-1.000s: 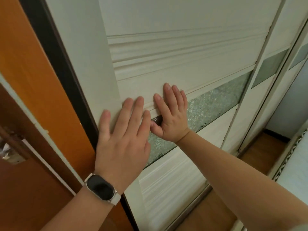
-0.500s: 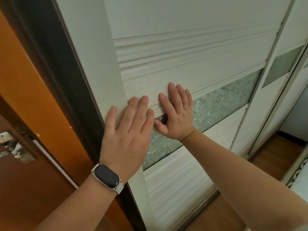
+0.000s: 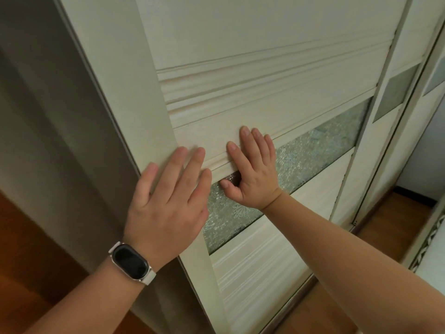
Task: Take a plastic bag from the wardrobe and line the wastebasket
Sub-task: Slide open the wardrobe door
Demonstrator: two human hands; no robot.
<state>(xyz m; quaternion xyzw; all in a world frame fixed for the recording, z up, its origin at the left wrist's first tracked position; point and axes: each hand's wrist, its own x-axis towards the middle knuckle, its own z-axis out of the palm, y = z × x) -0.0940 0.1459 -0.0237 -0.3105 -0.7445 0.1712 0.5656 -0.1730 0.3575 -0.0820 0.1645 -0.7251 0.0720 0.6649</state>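
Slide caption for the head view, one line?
Head view: left hand and right hand press flat on the cream wardrobe door at its patterned glass strip.

The left grip [image 3: 166,203] is lying flat on the left edge of the wardrobe door [image 3: 265,56]. The right grip [image 3: 252,174] is pressing just right of it, thumb on the glass strip [image 3: 313,150]. A second door [image 3: 407,44] is standing farther right, behind.

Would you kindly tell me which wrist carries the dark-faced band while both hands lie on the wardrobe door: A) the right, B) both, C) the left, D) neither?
C: the band sits on the wrist of the left hand, while the wrist of the right hand is bare.
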